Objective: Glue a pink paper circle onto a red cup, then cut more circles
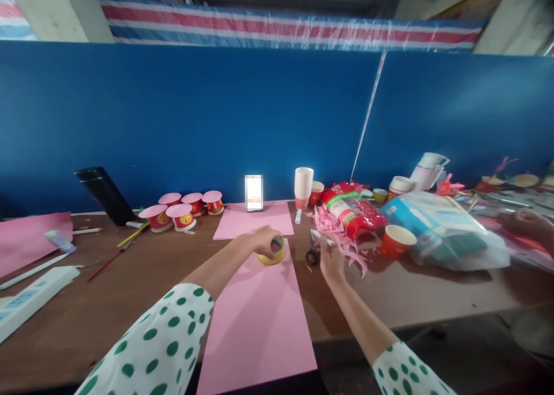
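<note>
My left hand [265, 240] is closed on a roll of yellow tape [272, 259], held over a long sheet of pink paper [264, 320]. A second pink sheet [229, 222] lies just beyond it. Over the table to the right, the fingers of my right hand [331, 256] are closed around a slim white pen-like stick [321, 237]. Right beside those fingers are scissors with black handles [311, 257]; whether the hand touches them I cannot tell. Shredded pink paper strips [333, 223] lie just past that hand.
Several red paper cups topped with pink discs [182, 210] stand back left. To the right are a red plastic package [352, 207], an orange-red cup [397, 242] and a clear bag [454, 233]. A power strip [38, 294] lies left. Another person's hand [528, 222] shows far right.
</note>
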